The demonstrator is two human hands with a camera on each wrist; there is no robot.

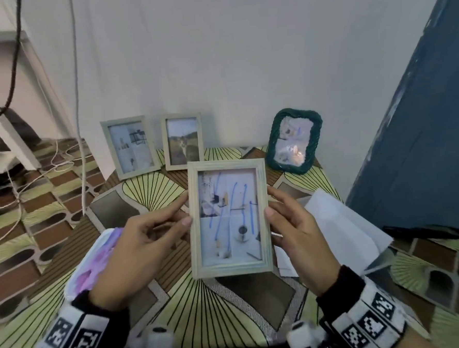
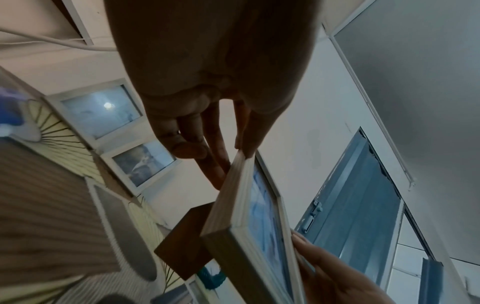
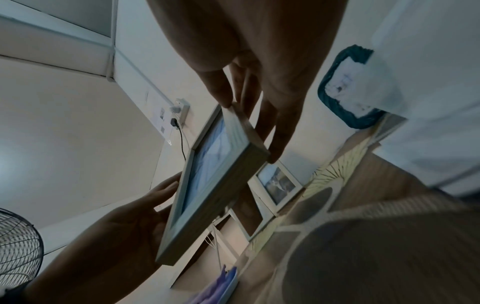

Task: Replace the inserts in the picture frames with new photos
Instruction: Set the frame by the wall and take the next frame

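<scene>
Head view: pale wooden frame [image 1: 229,218] upright above the worktop [image 1: 182,305], pinched by left hand [image 1: 136,249] and right hand [image 1: 296,231] fingers at its side edges; best flipped face-down, grip kept even, to reach the backing.

Soft, even head view with bent edges; glare on the far dark-green woven frame [image 1: 294,141]. Wrist views dim, blurred, hands backlit.
</scene>
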